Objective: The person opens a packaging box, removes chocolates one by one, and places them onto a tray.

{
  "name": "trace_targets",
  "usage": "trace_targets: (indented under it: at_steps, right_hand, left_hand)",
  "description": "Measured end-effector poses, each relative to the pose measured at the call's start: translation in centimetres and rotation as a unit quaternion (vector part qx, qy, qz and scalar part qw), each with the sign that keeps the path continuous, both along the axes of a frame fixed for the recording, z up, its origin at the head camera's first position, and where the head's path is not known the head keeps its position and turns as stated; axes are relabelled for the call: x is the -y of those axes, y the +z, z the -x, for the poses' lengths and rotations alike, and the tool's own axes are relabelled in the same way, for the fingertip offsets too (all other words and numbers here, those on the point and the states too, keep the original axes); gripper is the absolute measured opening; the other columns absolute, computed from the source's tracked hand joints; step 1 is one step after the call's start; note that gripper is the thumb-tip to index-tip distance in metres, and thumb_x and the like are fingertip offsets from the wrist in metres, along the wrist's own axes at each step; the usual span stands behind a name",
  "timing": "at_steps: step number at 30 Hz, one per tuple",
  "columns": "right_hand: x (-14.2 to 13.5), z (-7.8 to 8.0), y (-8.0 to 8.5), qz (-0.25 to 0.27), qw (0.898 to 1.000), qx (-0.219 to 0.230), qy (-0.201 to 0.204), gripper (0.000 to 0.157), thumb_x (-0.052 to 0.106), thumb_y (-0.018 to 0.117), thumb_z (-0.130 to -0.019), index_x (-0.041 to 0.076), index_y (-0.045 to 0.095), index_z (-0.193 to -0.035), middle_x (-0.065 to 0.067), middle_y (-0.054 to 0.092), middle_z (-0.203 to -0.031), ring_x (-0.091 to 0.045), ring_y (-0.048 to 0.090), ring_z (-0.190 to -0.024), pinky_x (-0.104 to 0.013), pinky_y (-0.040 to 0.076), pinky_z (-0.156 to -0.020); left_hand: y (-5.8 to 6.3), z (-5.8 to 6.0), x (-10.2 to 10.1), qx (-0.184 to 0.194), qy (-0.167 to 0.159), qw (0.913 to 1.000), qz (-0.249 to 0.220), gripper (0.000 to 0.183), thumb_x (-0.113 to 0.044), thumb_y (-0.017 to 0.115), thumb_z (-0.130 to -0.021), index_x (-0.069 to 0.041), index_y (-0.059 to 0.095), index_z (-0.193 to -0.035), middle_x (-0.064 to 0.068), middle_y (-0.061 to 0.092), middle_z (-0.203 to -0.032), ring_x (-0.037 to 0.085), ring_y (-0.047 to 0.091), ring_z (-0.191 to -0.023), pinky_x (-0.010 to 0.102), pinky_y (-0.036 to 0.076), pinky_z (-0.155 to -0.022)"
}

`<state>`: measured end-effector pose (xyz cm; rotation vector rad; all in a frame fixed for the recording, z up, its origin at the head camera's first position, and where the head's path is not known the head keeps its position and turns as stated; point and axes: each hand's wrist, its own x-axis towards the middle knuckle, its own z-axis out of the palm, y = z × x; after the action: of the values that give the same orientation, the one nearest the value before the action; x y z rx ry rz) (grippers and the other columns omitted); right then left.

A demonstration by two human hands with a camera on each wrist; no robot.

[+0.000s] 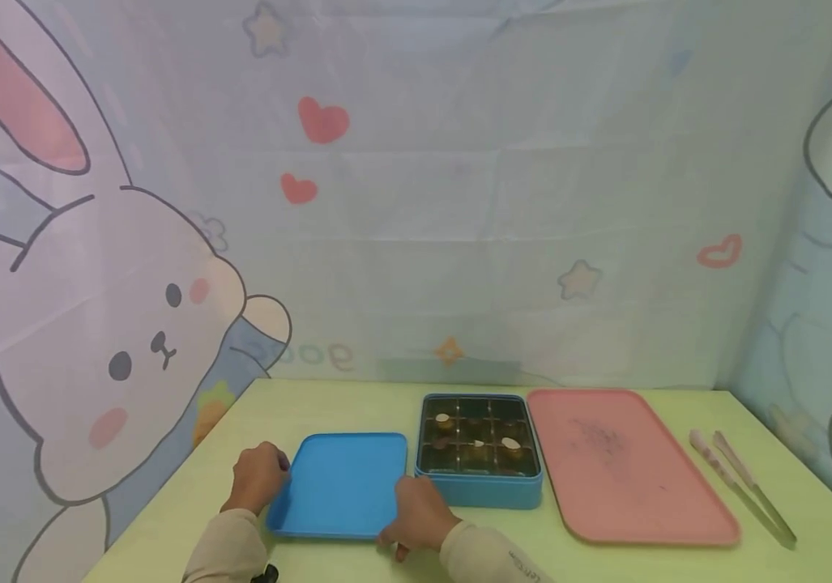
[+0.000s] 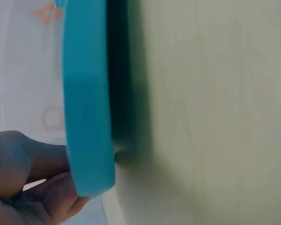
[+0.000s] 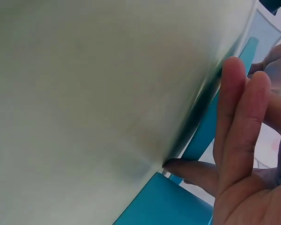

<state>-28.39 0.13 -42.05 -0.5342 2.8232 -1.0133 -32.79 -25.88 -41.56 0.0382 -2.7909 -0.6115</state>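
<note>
Printed cloth [image 1: 416, 186] hangs behind the blue tin [image 1: 484, 491] and continues to either side of it, pale and creased. A cartoon rabbit [image 1: 87, 348] takes up much of the cloth left of the tin. Under the tin spreads a yellow-green table [image 1: 343, 407], its top faintly streaked in the left wrist view. Right of the tin and close beside it lies a pink tray [image 1: 642, 478] with dark scuffs on its base. Left of the tin is a shallow blue tray [image 1: 343, 486]; a dark shadow runs under its rim, and whether it touches the table I cannot tell. Beyond the pink tray, far right of the tin, lie metal tongs [image 1: 736, 461] with pale pink handles. The right hand [image 1: 419, 512], just left of the tin, grips the blue tray's near corner, two fingers extended; the left hand [image 1: 258, 476], farther left of the tin, pinches the opposite side. Red hearts [image 1: 323, 121] and cream stars [image 1: 579, 279] dot the cloth above the tin's level. Inside the tin, small pale pieces [image 1: 510, 444] sit among brown compartments.
</note>
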Motion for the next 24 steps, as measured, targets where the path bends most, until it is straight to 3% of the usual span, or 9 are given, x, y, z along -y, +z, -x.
trace_targets:
  at_steps: [4, 9, 11, 15, 18, 22, 24]
  right_hand:
    - [0.2, 0.0, 0.2, -0.004, 1.000, 0.014, 0.003, 0.037, 0.017, 0.090, -0.073, 0.000, 0.058, -0.077, -0.010, 0.063, -0.053, -0.026, 0.061, -0.084, -0.025, 0.045, -0.064]
    - [0.4, 0.1, 0.2, -0.069, 0.997, -0.028, -0.001, 0.032, 0.021, 0.086, -0.079, -0.001, 0.062, -0.080, -0.010, 0.060, -0.061, -0.029, 0.061, -0.091, -0.030, 0.053, -0.081]
    - [0.5, 0.2, 0.2, -0.098, 0.994, -0.047, -0.003, 0.034, 0.023, 0.085, -0.081, -0.006, 0.066, -0.087, -0.012, 0.062, -0.067, -0.031, 0.062, -0.097, -0.032, 0.055, -0.090]
    - [0.8, 0.2, 0.4, -0.128, 0.990, -0.060, -0.008, 0.050, 0.024, 0.085, -0.081, -0.015, 0.067, -0.107, -0.023, 0.070, -0.103, -0.032, 0.064, -0.108, -0.036, 0.053, -0.102]
    - [1.1, 0.2, 0.5, -0.146, 0.987, -0.064, -0.014, 0.046, 0.025, 0.087, -0.079, -0.012, 0.070, -0.101, -0.025, 0.069, -0.119, -0.030, 0.065, -0.107, -0.036, 0.054, -0.102]
    - [1.5, 0.4, 0.4, -0.185, 0.981, -0.056, -0.023, 0.030, 0.025, 0.087, -0.079, 0.000, 0.071, -0.081, -0.014, 0.072, -0.099, -0.022, 0.062, -0.088, -0.031, 0.057, -0.088]
    - [1.8, 0.5, 0.3, -0.200, 0.978, -0.050, -0.027, 0.028, 0.025, 0.086, -0.080, 0.001, 0.071, -0.079, -0.010, 0.069, -0.089, -0.019, 0.060, -0.080, -0.029, 0.057, -0.080]
  left_hand:
    - [0.0, 0.1, 0.6, 0.046, -0.036, 0.9982, -0.016, 0.022, -0.010, 0.072, -0.085, 0.008, 0.074, -0.098, 0.020, 0.075, -0.094, 0.038, 0.068, -0.089, 0.051, 0.058, -0.080]
    - [0.5, 0.4, 0.8, 0.097, -0.057, 0.9920, -0.057, 0.038, -0.021, 0.070, -0.092, 0.009, 0.070, -0.114, 0.024, 0.072, -0.110, 0.044, 0.066, -0.106, 0.053, 0.057, -0.091]
    - [0.6, 0.4, 0.7, 0.100, -0.057, 0.9916, -0.059, 0.038, -0.021, 0.069, -0.092, 0.009, 0.069, -0.116, 0.024, 0.072, -0.112, 0.044, 0.065, -0.108, 0.053, 0.056, -0.092]
    - [0.8, 0.4, 0.5, 0.085, -0.057, 0.9934, -0.051, 0.037, -0.020, 0.070, -0.091, 0.009, 0.071, -0.113, 0.023, 0.074, -0.108, 0.044, 0.067, -0.106, 0.053, 0.057, -0.091]
    - [0.7, 0.4, 0.4, 0.074, -0.055, 0.9947, -0.047, 0.035, -0.019, 0.071, -0.090, 0.009, 0.072, -0.110, 0.023, 0.075, -0.105, 0.043, 0.068, -0.104, 0.052, 0.057, -0.090]
    - [0.6, 0.3, 0.5, 0.067, -0.050, 0.9957, -0.040, 0.033, -0.018, 0.070, -0.090, 0.009, 0.072, -0.108, 0.023, 0.075, -0.103, 0.043, 0.069, -0.102, 0.053, 0.057, -0.090]
    - [0.6, 0.2, 0.5, 0.065, -0.054, 0.9959, -0.032, 0.033, -0.018, 0.070, -0.090, 0.010, 0.072, -0.107, 0.023, 0.075, -0.102, 0.043, 0.069, -0.101, 0.053, 0.057, -0.089]
